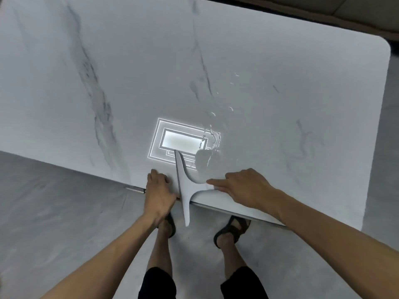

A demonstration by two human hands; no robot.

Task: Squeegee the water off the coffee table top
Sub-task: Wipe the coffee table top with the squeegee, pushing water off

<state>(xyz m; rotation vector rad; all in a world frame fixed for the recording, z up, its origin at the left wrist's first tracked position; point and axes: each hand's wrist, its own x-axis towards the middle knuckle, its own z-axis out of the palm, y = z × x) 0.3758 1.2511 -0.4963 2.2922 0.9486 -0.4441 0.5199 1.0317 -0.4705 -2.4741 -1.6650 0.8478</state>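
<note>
The white marble coffee table top fills most of the view. A white T-shaped squeegee lies at the near edge, its blade running away from me and overhanging the edge, its handle curving to the right. My right hand has its fingers on the handle's end. My left hand rests on the table edge just left of the blade, holding nothing. A water puddle and a trail of drops lie beyond the squeegee, to its right.
A ceiling lamp's bright reflection shines on the top near the blade's far end. Grey floor lies below the near edge, with my sandalled feet on it. The table's rounded corner is at the far right.
</note>
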